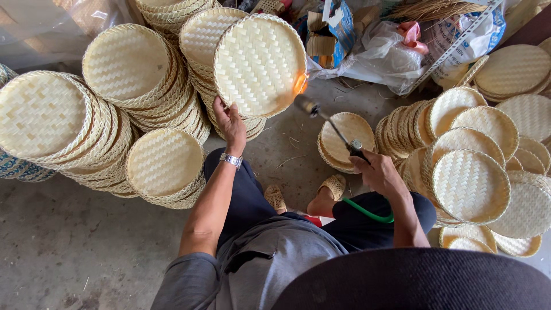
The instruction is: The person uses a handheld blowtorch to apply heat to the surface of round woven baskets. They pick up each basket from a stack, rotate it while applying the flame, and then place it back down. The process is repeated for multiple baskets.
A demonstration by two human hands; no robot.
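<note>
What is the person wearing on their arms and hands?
Both hands are bare, with no gloves. The left hand has a shiny silver metal watch at the wrist. The left arm is bare up to a grey sleeve near the elbow. The right hand and forearm wear nothing; its sleeve is hidden by the dark hat brim.

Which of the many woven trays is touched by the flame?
The tray that the left hand holds up on edge. The torch in the right hand burns at its right rim; all the others lie in stacks, away from the flame.
</note>
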